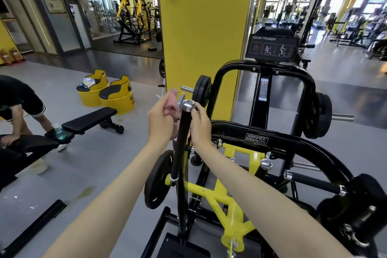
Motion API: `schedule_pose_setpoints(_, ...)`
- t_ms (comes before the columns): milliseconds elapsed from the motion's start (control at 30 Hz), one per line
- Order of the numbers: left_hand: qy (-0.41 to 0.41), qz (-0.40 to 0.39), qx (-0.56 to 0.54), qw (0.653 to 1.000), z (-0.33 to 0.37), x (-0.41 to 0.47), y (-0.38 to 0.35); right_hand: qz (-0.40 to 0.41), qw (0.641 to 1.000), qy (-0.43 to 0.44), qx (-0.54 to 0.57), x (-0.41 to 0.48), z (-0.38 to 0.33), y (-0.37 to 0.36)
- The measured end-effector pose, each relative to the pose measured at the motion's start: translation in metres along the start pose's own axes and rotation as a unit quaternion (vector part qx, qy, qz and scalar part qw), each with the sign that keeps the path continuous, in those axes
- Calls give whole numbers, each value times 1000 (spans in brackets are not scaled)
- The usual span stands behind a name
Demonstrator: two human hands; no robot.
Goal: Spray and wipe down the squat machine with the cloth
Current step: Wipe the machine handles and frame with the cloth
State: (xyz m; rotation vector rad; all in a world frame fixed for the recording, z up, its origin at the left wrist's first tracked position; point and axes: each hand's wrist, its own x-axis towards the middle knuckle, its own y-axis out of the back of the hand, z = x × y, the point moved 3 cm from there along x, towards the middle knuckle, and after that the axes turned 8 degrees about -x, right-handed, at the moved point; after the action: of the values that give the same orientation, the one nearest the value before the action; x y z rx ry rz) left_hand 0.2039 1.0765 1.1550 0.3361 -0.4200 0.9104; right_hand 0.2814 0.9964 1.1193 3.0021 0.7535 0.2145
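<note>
Grey gym floor (104, 163), yellow pillar (201, 27) straight ahead, more racks behind glass on the left and far off on the right.

In the left hand (161, 125): a pink cloth (170, 101), fingers curled round it, one bunched end sticking up above the fist. Held just left of the handle (181, 148), level with its chrome cap (188, 104); touching the cap or not, cannot tell.

In the right hand (201, 126): the top of the handle, pinched just under the cap between thumb and curled fingers. Forearms stretched forward, one on each side of the black handle, which stands nearly upright with a slight lean.

Beyond the hands: the squat machine (256, 138), black frame over yellow linkage, directly ahead and filling the right half. One plate (202, 94) on the upper left peg, just past the cap; another low on the left beside the handle's foot; more on the right peg. "SQUAT TRAINER" placard (272, 47) on top of the frame.

Off to the left: a black bench (90, 120), two yellow barrel seats (106, 94) near the pillar, and a person (16, 98) in black bent over a pad at the edge.
</note>
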Motion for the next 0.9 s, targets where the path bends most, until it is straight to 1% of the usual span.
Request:
schedule_pose_setpoints(33,-41,-29,26,998,8,3,-5,3,1000,2,6,0,1,1)
schedule_pose_setpoints(100,-97,-77,84,989,9,4,-16,-4,1000,10,-1,-3,-2,1)
schedule_pose_setpoints(167,-173,-77,142,972,2,-1,-19,-18,1000,16,2,-4,-6,3)
schedule_pose_setpoints(233,-280,-115,179,936,-4,-11,-18,-26,1000,14,8,-4,-8,6)
schedule_pose_setpoints(267,-320,-148,189,916,-7,-17,-16,-39,999,3,18,-5,-9,8)
schedule_pose_setpoints(300,-341,-170,197,903,-10,-23,-12,-50,998,-9,22,-6,-9,9)
schedule_pose_setpoints(333,-339,-172,195,904,-13,-28,-5,-55,998,-14,12,-5,-8,10)
schedule_pose_setpoints(367,-316,-148,176,921,-13,-28,3,-60,998,-10,4,-6,-7,10)
schedule_pose_setpoints(433,-221,-45,108,968,-10,-13,21,-63,998,-7,-1,-5,-6,9)
schedule_pose_setpoints(467,-161,-11,72,984,-6,1,25,-60,998,-13,-1,-5,-6,9)
schedule_pose_setpoints(500,-103,-11,41,994,0,15,24,-53,998,-18,-1,-5,-5,8)
schedule_pose_setpoints(533,-58,-41,14,997,7,26,17,-47,999,-19,-2,-5,-6,7)
schedule_pose_setpoints(567,-22,-86,-3,996,13,32,7,-45,999,-19,-2,-6,-7,7)
schedule_pose_setpoints(600,12,-125,-3,992,17,33,-4,-42,999,-18,-3,-6,-6,6)
schedule_pose_setpoints(667,59,-163,46,984,16,35,-25,-34,999,-24,-3,-4,-5,5)
schedule_pose_setpoints(733,63,-182,130,973,15,40,-39,-30,999,-34,-7,-2,-4,6)
schedule_pose_setpoints(767,57,-201,190,959,15,45,-45,-29,999,-37,-11,-2,-4,7)
schedule_pose_setpoints(800,39,-226,260,938,18,49,-49,-32,999,-40,-12,-1,-4,8)
schedule_pose_setpoints(833,7,-248,323,913,20,52,-53,-34,998,-45,-9,-2,-3,10)
schedule_pose_setpoints(900,-65,-283,402,868,24,52,-57,-34,998,-52,-5,-2,0,11)
